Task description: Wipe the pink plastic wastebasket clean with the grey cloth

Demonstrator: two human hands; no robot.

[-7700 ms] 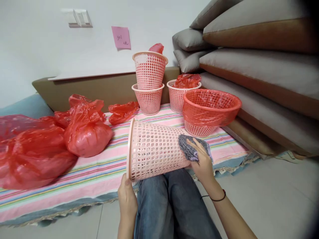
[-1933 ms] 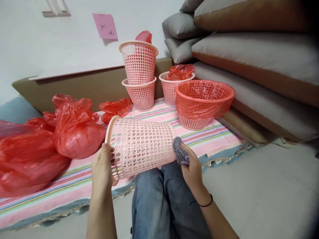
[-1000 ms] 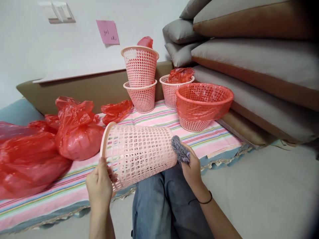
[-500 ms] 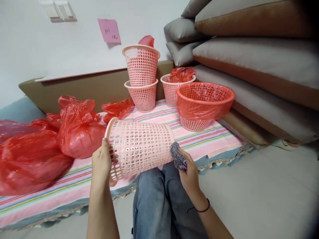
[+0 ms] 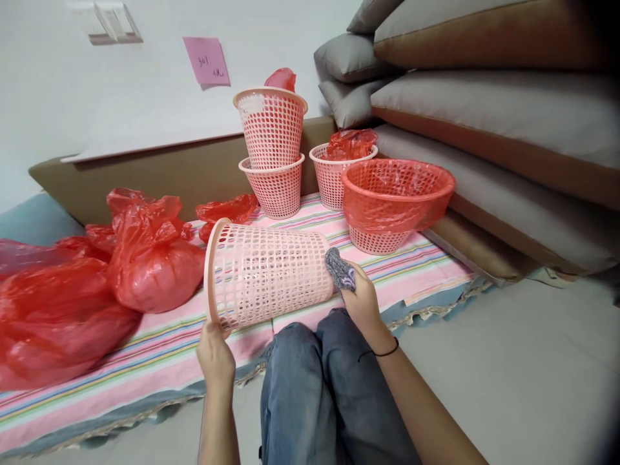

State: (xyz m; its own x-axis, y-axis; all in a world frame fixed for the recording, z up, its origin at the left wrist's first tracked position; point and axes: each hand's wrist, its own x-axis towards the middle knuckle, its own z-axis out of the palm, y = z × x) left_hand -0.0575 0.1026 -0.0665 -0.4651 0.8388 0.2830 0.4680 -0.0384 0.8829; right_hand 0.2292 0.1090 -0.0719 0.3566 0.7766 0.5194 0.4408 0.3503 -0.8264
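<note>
A pink perforated plastic wastebasket (image 5: 276,274) lies on its side in front of me, its rim toward the left and its base toward the right. My left hand (image 5: 216,352) grips the lower edge of the rim, with the fingertips partly hidden. My right hand (image 5: 358,294) is closed around a grey cloth (image 5: 340,268) and presses it against the basket's base end. The basket is held above my knees and the striped sheet (image 5: 165,361).
Red plastic bags (image 5: 155,271) sit at the left. Behind stand two stacked pink baskets (image 5: 277,187), another pink basket (image 5: 332,181) holding a red bag, and a basket with a red-lined wide rim (image 5: 397,200). Grey-brown cushions (image 5: 484,110) are piled at the right.
My left hand has slid down the rim to its lower edge. The basket has turned and risen slightly, and my right hand with the cloth has moved up a little along the base.
</note>
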